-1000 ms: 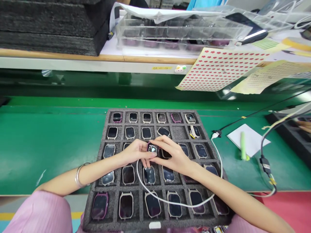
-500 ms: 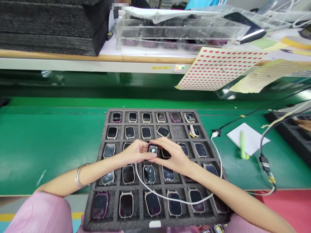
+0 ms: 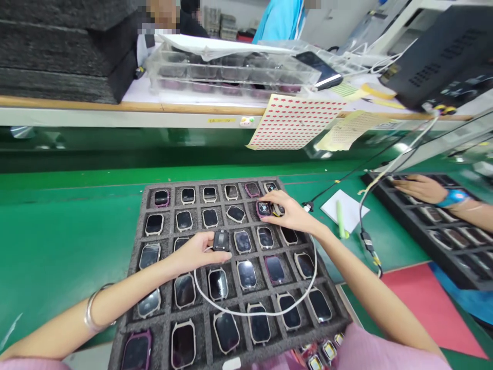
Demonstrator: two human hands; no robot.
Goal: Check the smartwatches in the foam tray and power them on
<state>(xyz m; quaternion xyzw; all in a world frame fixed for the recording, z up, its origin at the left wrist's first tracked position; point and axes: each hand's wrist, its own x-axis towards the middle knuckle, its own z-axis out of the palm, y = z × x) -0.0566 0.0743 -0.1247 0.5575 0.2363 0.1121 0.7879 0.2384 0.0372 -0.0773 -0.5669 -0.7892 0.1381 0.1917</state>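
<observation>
A dark foam tray (image 3: 134,257) with rows of compartments holds many smartwatch bodies without straps. My right hand (image 3: 288,211) pinches a purple-cased smartwatch (image 3: 264,208), its screen lit, at a compartment in the second row from the back. A pale watch (image 3: 280,209) stands partly hidden behind those fingers. Over the tray's middle, my left hand (image 3: 200,252) grips a small black square block (image 3: 221,240) between thumb and fingers. From that block a white cable (image 3: 250,313) loops across the front rows and up the right side.
Beyond the tray runs a shelf with stacked black foam (image 3: 65,56), clear plastic trays (image 3: 231,72) and a hanging sticker sheet (image 3: 295,123). On the right lie white paper (image 3: 348,218) with a green marker (image 3: 340,218), red sheet (image 3: 431,308), and another person's hand (image 3: 419,187) over another tray (image 3: 416,226).
My hands have moved apart. The purple watch has come away from the black block and gone right and back with my right hand. The view has swung right, showing another person's hand.
</observation>
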